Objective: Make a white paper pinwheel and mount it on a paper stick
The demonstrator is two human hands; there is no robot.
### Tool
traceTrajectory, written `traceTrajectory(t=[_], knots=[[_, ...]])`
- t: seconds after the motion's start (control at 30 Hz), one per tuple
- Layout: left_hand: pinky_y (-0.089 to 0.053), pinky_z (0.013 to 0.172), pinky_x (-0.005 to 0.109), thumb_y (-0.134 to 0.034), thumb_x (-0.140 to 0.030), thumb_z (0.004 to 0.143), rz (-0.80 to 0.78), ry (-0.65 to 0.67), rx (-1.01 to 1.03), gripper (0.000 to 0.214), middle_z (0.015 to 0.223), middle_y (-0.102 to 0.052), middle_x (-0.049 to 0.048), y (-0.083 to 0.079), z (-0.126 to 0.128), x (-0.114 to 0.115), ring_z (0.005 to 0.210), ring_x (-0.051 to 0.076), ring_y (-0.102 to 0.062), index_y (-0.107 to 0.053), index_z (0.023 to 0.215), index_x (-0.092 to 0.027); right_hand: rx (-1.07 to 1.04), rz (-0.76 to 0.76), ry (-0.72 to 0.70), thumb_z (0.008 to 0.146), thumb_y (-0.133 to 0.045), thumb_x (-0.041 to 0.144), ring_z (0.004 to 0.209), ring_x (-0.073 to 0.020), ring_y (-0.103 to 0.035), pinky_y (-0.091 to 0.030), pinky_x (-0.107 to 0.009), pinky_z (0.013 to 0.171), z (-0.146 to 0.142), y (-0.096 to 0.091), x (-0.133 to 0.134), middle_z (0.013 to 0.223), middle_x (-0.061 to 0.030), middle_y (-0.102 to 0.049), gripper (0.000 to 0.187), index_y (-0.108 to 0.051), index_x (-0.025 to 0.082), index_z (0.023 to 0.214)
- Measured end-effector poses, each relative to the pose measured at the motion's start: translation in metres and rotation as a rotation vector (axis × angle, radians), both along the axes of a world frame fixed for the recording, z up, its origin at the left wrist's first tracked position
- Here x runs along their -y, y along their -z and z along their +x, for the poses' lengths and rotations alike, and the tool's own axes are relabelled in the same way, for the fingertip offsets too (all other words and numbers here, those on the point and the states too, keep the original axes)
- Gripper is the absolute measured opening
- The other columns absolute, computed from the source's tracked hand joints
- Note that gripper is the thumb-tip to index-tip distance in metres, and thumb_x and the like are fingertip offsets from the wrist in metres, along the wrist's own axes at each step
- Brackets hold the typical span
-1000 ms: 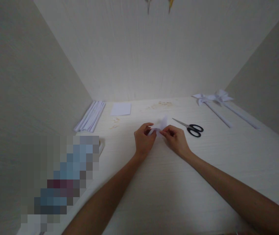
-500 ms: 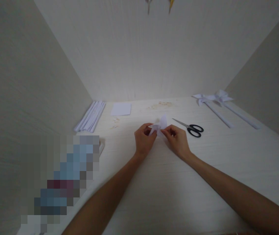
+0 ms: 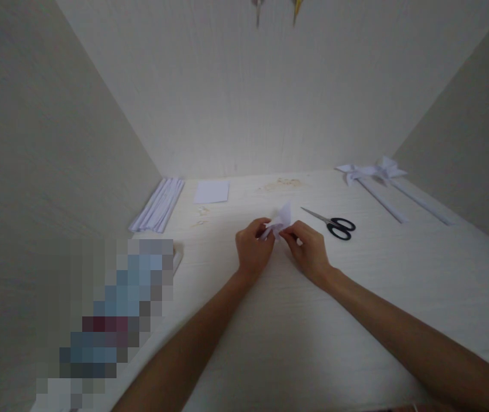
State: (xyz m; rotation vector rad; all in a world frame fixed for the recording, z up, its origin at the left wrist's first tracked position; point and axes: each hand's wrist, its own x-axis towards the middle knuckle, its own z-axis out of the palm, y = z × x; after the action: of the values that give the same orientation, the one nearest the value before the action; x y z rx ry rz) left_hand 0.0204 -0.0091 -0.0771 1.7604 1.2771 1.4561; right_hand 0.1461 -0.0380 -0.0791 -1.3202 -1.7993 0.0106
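Note:
A small piece of white paper (image 3: 282, 217), bent into folds with one pointed flap standing up, is held between both hands above the table. My left hand (image 3: 253, 249) is closed on its left side, thumb in front. With thumb and fingers pinched, my right hand (image 3: 307, 246) grips the paper's lower right edge. My fingers hide part of the folds. Just right of my right hand lies a pair of scissors (image 3: 334, 225) with black handles, its blades pointing to the far left.
Two paper pinwheels (image 3: 386, 170) on rolled white sticks lie at the far right. A bundle of rolled paper sticks (image 3: 158, 204) and a square white sheet (image 3: 211, 191) lie at the far left. Small scraps (image 3: 287, 183) are near the back wall. A pixelated area covers the left front.
The paper's flaps have shifted, and the pointed flap shows larger between my hands. My right hand has moved slightly left and down. The other things lie as before.

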Motion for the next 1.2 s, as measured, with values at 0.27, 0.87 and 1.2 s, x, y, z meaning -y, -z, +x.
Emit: traceTrajectory(t=[0.27, 0.87, 1.2], knots=[[-0.048, 0.054, 0.021, -0.056, -0.013, 0.062, -0.013, 0.078, 0.07, 0.018, 0.063, -0.064, 0.0004, 0.0002, 0.001, -0.0011, 0.055, 0.011, -0.059, -0.062, 0.079, -0.016, -0.077, 0.001, 0.046, 0.079, -0.048, 0.026, 0.052, -0.0118, -0.046, -0.035, -0.024, 0.051, -0.0007, -0.0019, 0.0, 0.058, -0.0007, -0.054, 0.02, -0.054, 0.018, 0.062], [-0.049, 0.057, 0.021, -0.058, -0.013, 0.06, -0.126, 0.108, 0.231, 0.016, 0.064, -0.065, 0.0009, -0.0041, 0.0019, -0.0032, 0.057, 0.012, -0.061, -0.061, 0.076, -0.014, -0.02, -0.062, 0.063, 0.08, -0.048, 0.039, 0.046, -0.0101, -0.04, -0.029, -0.023, 0.046, -0.0014, 0.0019, -0.0008, 0.051, 0.0006, -0.049, 0.032, -0.048, 0.018, 0.055], [-0.05, 0.057, 0.022, -0.059, -0.012, 0.059, -0.167, 0.134, 0.288, 0.016, 0.063, -0.065, -0.0002, -0.0044, 0.0014, -0.004, 0.057, 0.012, -0.061, -0.06, 0.075, -0.015, 0.002, 0.005, 0.001, 0.082, -0.046, 0.026, 0.056, -0.012, -0.046, -0.033, -0.023, 0.051, -0.0013, 0.001, 0.0003, 0.061, -0.0012, -0.052, 0.022, -0.055, 0.019, 0.063]])
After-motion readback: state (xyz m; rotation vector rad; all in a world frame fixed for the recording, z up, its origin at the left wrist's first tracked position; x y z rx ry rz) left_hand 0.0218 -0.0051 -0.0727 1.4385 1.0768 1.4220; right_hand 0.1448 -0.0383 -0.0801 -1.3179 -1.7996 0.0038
